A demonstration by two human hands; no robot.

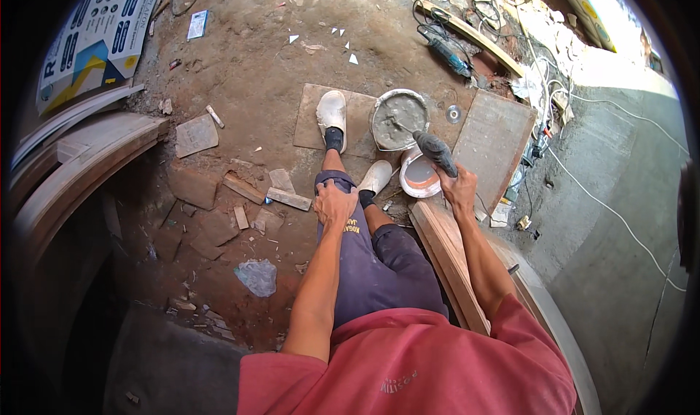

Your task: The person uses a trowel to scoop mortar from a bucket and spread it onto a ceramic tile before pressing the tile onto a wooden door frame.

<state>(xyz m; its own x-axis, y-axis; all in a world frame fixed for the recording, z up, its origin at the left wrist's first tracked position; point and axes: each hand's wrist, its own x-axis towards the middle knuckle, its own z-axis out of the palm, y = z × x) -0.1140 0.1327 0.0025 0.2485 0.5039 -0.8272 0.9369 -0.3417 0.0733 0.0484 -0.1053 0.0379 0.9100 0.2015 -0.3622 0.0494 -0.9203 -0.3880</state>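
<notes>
Dirt floor: two buckets, one drill

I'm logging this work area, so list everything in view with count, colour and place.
mixing bucket: 1, white-rimmed, upper centre
mix: 1 batch, grey, inside it
power mixer: 1, dark grey, rod in mix
smaller bucket: 1, white, below mixing bucket
flat boards: 2, brownish and grey, either side
disc: 1, grey, right of mixing bucket
angle grinder: 1, blue-black, upper right
cables: several, white and dark, mostly right
printed panel: 1, white-blue-yellow, upper left
curved wooden pieces: several, brown, left
planks: several, brown, by right leg
plastic bag: 1, whitish, lower left
rubble: many, brown, left
shirt: 1, red, bottom
trousers: 1 pair, dark, legs
shoes: 2, off-white, feet
left hand: 1, bare, on left knee
right hand: 1, bare, holding mixer
</notes>
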